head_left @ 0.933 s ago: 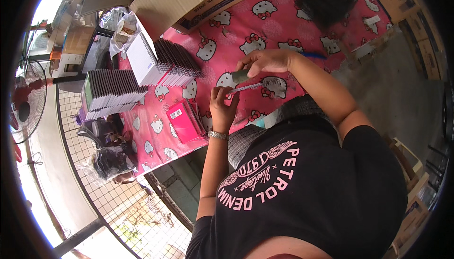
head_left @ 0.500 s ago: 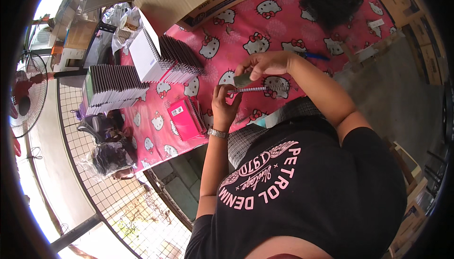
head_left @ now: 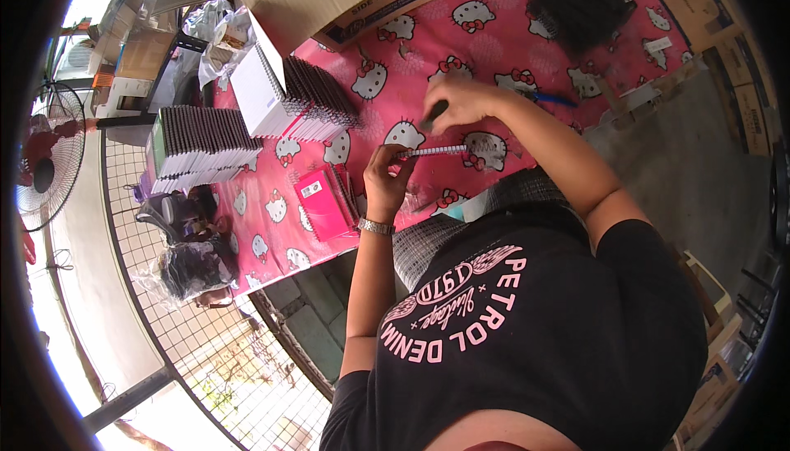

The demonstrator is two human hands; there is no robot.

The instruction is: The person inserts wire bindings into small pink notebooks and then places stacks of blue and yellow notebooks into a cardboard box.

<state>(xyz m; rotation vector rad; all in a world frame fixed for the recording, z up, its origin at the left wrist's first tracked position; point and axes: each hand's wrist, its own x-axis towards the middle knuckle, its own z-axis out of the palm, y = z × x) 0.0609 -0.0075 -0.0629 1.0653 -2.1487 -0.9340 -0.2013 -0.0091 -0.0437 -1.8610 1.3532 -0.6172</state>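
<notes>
My left hand (head_left: pixel 385 178) pinches one end of a spiral-bound notebook (head_left: pixel 438 151), held nearly edge-on so its row of binding loops shows. A loose length of coil seems to stick out past the far end of the binding. Above the notebook, apart from it, my right hand (head_left: pixel 462 101) is closed on a small dark flat piece (head_left: pixel 434 115); its exact kind is not clear. Left of my left hand, a few pink spiral notebooks (head_left: pixel 326 204) lie stacked on the pink patterned tablecloth (head_left: pixel 378 126).
Two tall stacks of spiral notebooks, one white-topped (head_left: pixel 257 93) and one green-covered (head_left: pixel 206 146), stand at the left. An open cardboard box (head_left: pixel 387 6) is behind. A dark bundle of coils (head_left: pixel 580 6) and a blue pen-like tool (head_left: pixel 553 99) lie to the right.
My right hand has lifted slightly up and right, turning the dark piece away from the notebook. My left hand keeps its pinch on the notebook, barely shifted.
</notes>
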